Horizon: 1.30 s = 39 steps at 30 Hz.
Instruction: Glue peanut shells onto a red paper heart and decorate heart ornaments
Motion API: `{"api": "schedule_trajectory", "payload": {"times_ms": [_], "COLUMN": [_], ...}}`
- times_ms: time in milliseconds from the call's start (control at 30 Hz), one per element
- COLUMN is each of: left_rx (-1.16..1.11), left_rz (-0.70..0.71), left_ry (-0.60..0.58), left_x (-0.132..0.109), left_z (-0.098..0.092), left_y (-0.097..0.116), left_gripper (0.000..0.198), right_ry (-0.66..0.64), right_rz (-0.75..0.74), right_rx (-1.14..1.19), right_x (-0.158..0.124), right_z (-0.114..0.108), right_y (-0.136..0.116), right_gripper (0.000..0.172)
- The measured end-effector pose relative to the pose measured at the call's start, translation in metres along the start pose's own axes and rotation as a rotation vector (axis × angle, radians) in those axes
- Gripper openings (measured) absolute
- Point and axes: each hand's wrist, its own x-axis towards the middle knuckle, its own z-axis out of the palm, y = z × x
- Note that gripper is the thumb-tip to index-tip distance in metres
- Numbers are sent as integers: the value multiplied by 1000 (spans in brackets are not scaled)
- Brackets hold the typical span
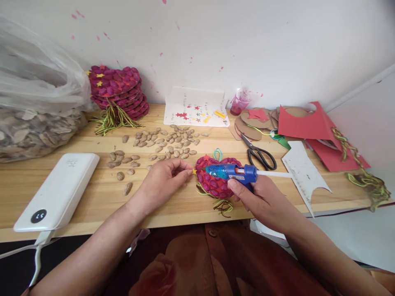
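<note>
Beneath the plaque (pixel 216 190): a wooden table (pixel 123 213), its near edge just short of the plaque's yarn tassel (pixel 224 206).

Bag (pixel 40 113): clear plastic, filled with shells, well to the left of the plaque.

Stack (pixel 120 88): similar purple pieces piled beyond the plaque and to its left, yellow stars on the top one.

Hands: apart, both at the plaque. The left hand (pixel 163 179) pinches a star at its left edge; the right hand (pixel 262 199) is wrapped around a gun over its right side. Steady wrists would seem to matter most.

Plaque: lying on the table between the hands, purple and knobbly; a surface this uneven probably calls for a firm, brief press.

Gun (pixel 239 172): blue, above the plaque, its nozzle pointing left at the star. Any contact is too small to tell, as is any glue. A close tip, clear of bare fingers, looks safest.

Scissors (pixel 252 146): black, just beyond the plaque, to its right.

Star (pixel 194 171): yellow, tiny, beside the plaque's left rim; one small bead at its centre should do, with the pinch kept to the outermost point.
</note>
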Motion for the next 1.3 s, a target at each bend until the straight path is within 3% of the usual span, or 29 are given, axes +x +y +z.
{"api": "schedule_trajectory", "payload": {"times_ms": [267, 1300], "left_rx": [-96, -81], "left_rz": [-24, -66], "left_ry": [-40, -17], "left_x": [0, -1], "left_z": [1, 1], "left_y": [-3, -4], "left_gripper": [20, 18], "right_ry": [-23, 4], "right_rz": [13, 1], "right_rx": [18, -60], "right_x": [5, 4], "right_z": [2, 4], "right_y": [1, 2], "right_gripper": [43, 48]}}
